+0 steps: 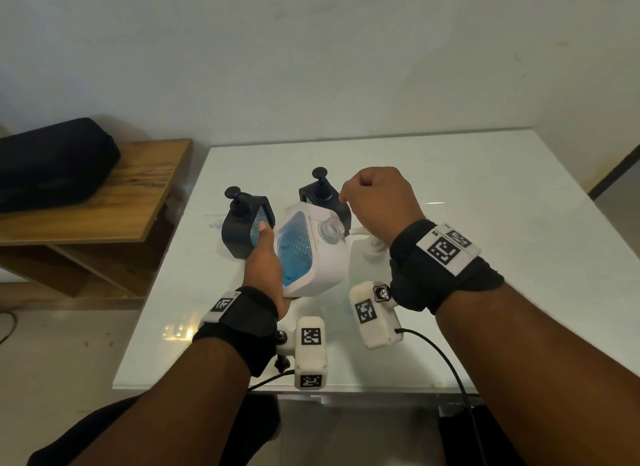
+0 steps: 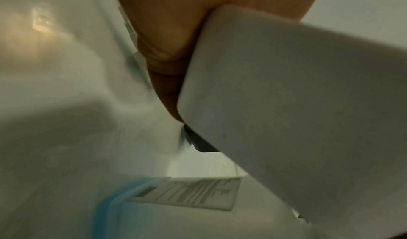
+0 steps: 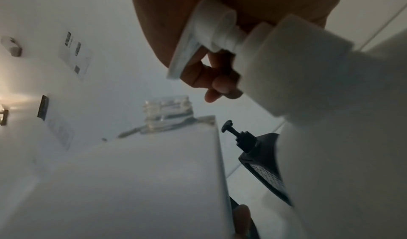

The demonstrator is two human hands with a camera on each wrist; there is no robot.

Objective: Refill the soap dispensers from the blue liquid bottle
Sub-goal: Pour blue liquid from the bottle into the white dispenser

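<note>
My left hand (image 1: 265, 257) grips a white bottle (image 1: 313, 249) with a window of blue liquid, tilted, its clear threaded neck (image 1: 330, 230) uncapped and pointing up and to the right. The left wrist view shows the bottle's white side (image 2: 297, 103) against my palm. My right hand (image 1: 375, 202) is curled round the white pump head (image 3: 211, 34), held above the bottle; its white collar (image 1: 374, 247) hangs below the wrist. Two black soap dispensers stand on the table, one at the left (image 1: 247, 224) behind my left hand, one behind the bottle (image 1: 320, 191), both with pumps on.
The white glass table (image 1: 467, 205) carries the work. A wooden side table (image 1: 114, 195) with a black case (image 1: 52, 164) stands at the left. A wall runs behind. Cables trail from the wrist cameras over the table's near edge.
</note>
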